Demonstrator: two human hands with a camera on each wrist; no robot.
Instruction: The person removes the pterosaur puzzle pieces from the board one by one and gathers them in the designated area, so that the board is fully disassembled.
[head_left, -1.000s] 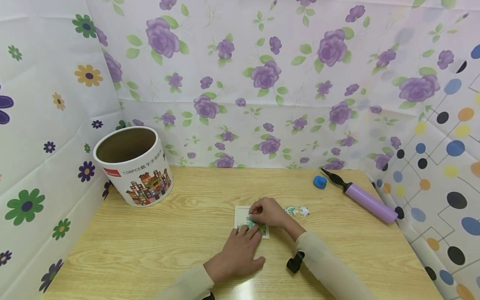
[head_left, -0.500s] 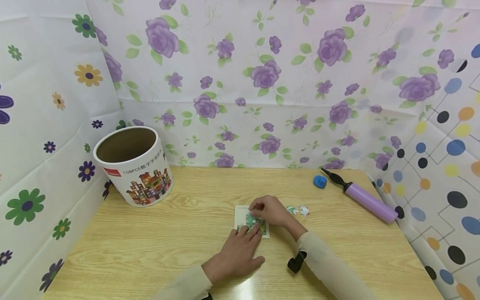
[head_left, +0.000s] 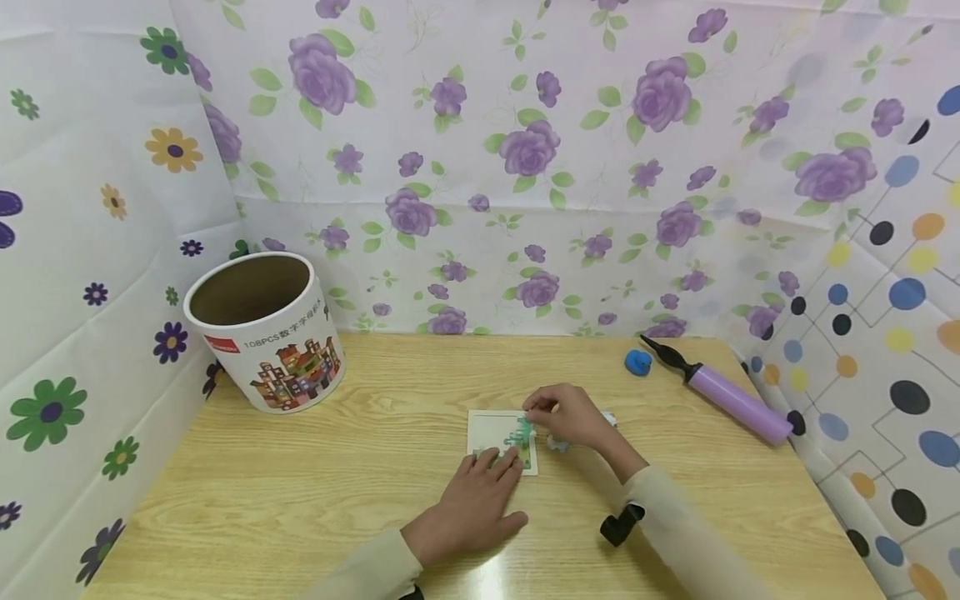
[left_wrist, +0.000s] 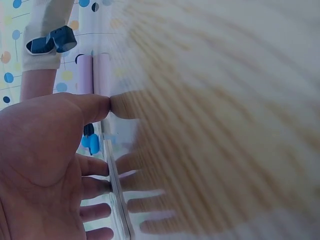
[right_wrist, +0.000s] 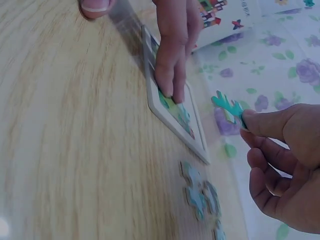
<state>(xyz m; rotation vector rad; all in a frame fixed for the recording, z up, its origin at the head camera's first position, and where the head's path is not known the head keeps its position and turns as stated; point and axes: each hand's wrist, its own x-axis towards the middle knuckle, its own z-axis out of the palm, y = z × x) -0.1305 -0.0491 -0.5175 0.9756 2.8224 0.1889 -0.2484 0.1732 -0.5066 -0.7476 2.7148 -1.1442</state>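
A small square puzzle tray (head_left: 487, 423) with a white rim lies on the table, with green puzzle pieces fitted in its lower right part. My left hand (head_left: 474, 510) rests with spread, straight fingers on its near edge. Over the tray's right side, my right hand (head_left: 572, 417) pinches a green puzzle piece (right_wrist: 229, 107) between thumb and index finger; in the right wrist view it is raised off the tray, the other fingers curled in. Loose puzzle pieces (right_wrist: 194, 186) lie on the table beside the tray, partly hidden under the right hand in the head view.
At the back left stands a big white bucket (head_left: 277, 350) with printed buildings. A small blue toy duck (head_left: 638, 362) and a purple hand pump (head_left: 738, 404) lie at the back right. Patterned cloths (head_left: 465, 167) hang close around the wooden table.
My right hand has lifted the puzzle piece from the tray and moved right with it, baring more of the tray's pale base. My left hand stays where it was.
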